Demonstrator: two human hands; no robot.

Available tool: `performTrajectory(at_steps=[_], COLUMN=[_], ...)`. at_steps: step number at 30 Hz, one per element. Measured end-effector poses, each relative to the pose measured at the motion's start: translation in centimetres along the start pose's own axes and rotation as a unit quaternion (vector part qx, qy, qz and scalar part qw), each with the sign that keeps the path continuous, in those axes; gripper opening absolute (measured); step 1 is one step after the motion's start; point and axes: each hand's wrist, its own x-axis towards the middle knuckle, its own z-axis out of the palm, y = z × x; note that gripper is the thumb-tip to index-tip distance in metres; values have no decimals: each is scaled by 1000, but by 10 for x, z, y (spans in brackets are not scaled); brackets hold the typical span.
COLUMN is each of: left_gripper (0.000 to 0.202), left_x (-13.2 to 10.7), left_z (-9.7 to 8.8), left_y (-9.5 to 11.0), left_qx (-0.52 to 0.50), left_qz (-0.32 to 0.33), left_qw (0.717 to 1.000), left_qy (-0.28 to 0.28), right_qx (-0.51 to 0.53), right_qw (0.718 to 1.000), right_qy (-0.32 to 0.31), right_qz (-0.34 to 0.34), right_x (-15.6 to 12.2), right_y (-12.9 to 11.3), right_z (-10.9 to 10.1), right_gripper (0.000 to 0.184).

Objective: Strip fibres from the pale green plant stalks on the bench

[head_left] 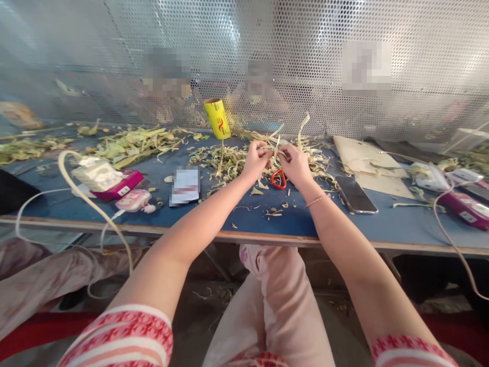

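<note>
My left hand (258, 160) and my right hand (295, 163) are close together over a heap of dried plant strips (229, 162) on the blue table. Both have their fingers pinched on a pale plant strip (277, 143) that sticks up between them. Its lower end is hidden by my fingers. Just below my hands lies a tool with red loop handles (278, 179), probably scissors, with its blades out of sight. Small plant scraps (273, 211) are scattered nearer the table's front edge.
A yellow tube (217, 119) stands tilted at the back. A phone (356, 194) lies right of my hands, with cardboard (367, 158) behind it. Left are a small blurred packet (185, 186), a pink-white power strip (118, 186) with cables, and another plant pile (133, 143). Perforated metal rises behind.
</note>
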Motion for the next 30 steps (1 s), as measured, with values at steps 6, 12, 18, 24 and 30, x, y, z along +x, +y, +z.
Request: performTrajectory(at_steps=[6,12,18,24,30], left_gripper=[32,20,20,26,17], left_x=[0,-5,-3,-1,5], left_z=[-11,-10,-10,-12,-18], left_y=[-3,3,3,1,-1], left_qx=[63,137,204,221,198], left_qz=[83,121,165,188,165], left_qw=[995,982,963,950,961], left_qy=[-3,-41,-66,-113,-101], right_qx=[-51,-65,-33,1,49], right_qw=[996,995,998,999,995], right_qy=[-34,-56,-39,-37,-63], right_qz=[-64,-59,-28,14,61], right_x=[0,-1,-2,-2,0], right_y=[-2,-5,-7,-6,-3], right_z=[-4,-4,-2,-1,-2], right_gripper=[8,10,12,13,9])
